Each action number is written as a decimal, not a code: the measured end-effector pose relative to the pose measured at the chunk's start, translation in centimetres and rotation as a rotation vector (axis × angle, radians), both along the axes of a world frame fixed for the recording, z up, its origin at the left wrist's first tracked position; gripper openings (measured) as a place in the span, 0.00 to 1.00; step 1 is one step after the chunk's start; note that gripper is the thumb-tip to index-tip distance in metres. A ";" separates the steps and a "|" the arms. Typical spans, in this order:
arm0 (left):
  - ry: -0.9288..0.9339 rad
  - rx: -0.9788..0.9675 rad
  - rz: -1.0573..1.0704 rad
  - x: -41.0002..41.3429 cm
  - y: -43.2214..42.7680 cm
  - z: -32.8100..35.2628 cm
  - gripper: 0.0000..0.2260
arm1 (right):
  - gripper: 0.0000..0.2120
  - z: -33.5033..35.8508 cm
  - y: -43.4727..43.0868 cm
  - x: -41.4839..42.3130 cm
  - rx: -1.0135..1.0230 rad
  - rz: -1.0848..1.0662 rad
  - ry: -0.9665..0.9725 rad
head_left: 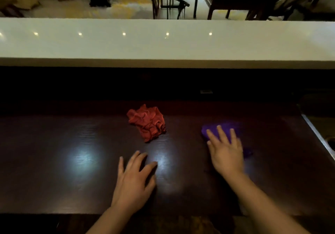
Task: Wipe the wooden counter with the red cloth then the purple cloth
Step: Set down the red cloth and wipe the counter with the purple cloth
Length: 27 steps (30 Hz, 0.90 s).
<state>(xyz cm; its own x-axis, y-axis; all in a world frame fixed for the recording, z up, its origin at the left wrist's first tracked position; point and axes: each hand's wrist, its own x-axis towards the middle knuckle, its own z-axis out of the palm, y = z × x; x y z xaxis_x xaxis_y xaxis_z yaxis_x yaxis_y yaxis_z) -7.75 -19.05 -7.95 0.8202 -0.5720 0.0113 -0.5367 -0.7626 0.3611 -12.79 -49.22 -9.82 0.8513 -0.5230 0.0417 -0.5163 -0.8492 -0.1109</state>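
Right hand (pixel 226 152) flat, fingers spread, should press the purple cloth (pixel 222 125) firmly across the worktop (pixel 54 143); left hand (pixel 134 179) rests open, empty.

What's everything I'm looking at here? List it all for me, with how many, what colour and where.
Counter: one, dark brown wood, across the foreground.
Red cloth: one, crumpled, on the counter near the middle, touching neither hand.
Purple cloth: one, on the counter right of the red cloth, partly under a hand.
Ledge: one, white, raised behind the counter.
Chairs: several, dark wood, on the floor beyond the ledge.
Sink: metal edge only, far right.
Left hand: fingers spread, over bare counter, holding nothing.
Right hand: fingers spread flat on the purple cloth.
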 end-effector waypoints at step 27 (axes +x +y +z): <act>0.034 0.265 0.410 10.4 22.2 -2.2 0.24 | 0.21 -0.3 26.1 15.7 0.084 0.535 0.005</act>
